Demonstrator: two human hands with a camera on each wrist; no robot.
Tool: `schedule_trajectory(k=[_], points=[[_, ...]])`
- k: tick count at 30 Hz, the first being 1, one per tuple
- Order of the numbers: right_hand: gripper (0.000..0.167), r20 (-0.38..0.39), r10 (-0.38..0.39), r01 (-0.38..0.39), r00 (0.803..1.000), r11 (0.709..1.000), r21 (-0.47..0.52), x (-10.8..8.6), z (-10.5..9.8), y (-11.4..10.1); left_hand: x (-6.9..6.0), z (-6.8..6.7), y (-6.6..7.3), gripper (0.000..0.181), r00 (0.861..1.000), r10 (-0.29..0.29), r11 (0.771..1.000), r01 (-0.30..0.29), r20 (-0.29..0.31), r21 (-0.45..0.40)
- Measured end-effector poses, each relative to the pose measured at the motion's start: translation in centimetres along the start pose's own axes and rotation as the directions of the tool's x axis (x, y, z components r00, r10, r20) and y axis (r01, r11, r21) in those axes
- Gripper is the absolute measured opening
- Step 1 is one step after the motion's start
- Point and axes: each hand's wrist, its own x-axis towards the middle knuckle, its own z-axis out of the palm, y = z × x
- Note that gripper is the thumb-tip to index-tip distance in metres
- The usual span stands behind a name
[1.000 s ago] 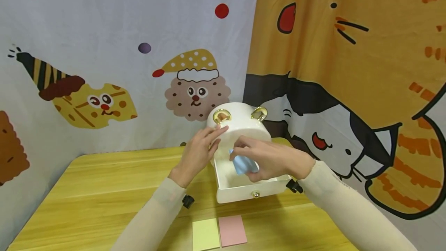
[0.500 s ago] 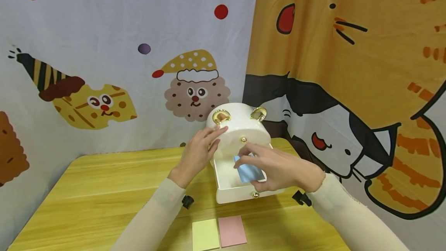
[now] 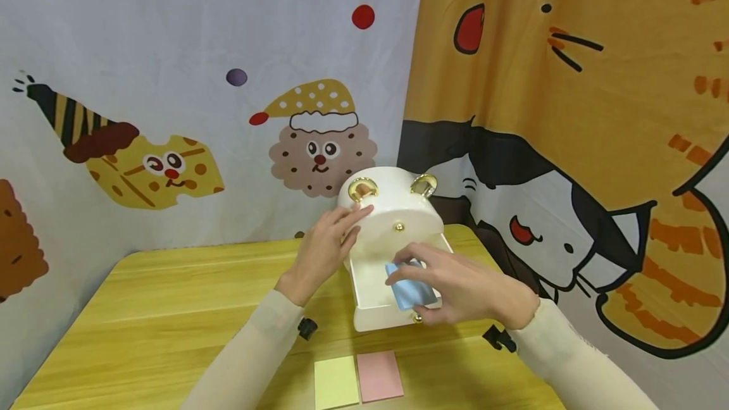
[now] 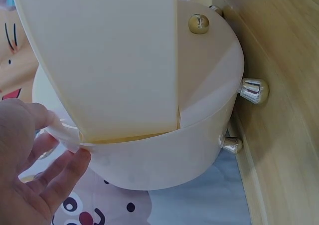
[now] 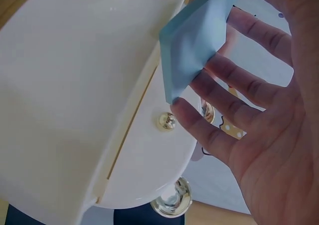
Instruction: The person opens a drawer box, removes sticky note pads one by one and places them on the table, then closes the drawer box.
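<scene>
A light-blue sticky note pad [image 3: 411,291] is held by its edges between the thumb and fingers of my right hand [image 3: 461,283], above the front of a pulled-out drawer [image 3: 373,318]. The drawer belongs to a white storage box [image 3: 393,192] with gold ears. In the right wrist view, the pad [image 5: 192,48] is tilted, with fingertips along its edge. My left hand [image 3: 323,248] rests on the box's upper left edge, fingers fairly straight. The left wrist view shows its fingertips [image 4: 79,157] touching the curved white shell.
Yellow [image 3: 336,383] and pink [image 3: 380,376] sticky note pads lie side by side on the wooden table [image 3: 171,309], in front of the drawer. Printed cloth [image 3: 188,30] hangs behind the table. Gold feet [image 4: 253,91] hold the box up from the tabletop.
My right hand has moved toward me and slightly right with the blue pad, from inside the drawer area to over its front. The left hand has stayed put.
</scene>
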Motion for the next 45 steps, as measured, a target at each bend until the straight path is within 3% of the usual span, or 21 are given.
schedule_trajectory(k=[12,22,37,45], points=[[0.068,-0.074,-0.038,0.036,0.997,0.999,-0.030,-1.2,1.3,-0.9,0.0,0.1,-0.1,0.054,1.000,-0.005,1.000,0.005,-0.002,0.007],[0.075,-0.075,-0.028,0.023,0.997,0.997,-0.074,-2.1,2.4,-1.7,0.0,0.1,-0.2,0.055,1.000,0.003,1.000,-0.003,-0.007,0.000],[0.078,-0.132,-0.106,0.090,0.986,0.988,-0.122,-2.7,4.1,-3.5,-0.1,0.2,-0.2,0.053,1.000,-0.010,1.000,0.010,0.003,-0.004],[0.082,-0.137,-0.124,0.100,0.983,0.980,-0.173,-3.1,4.9,-4.6,-0.1,0.3,-0.3,0.055,1.000,0.011,1.000,-0.011,-0.024,-0.002]])
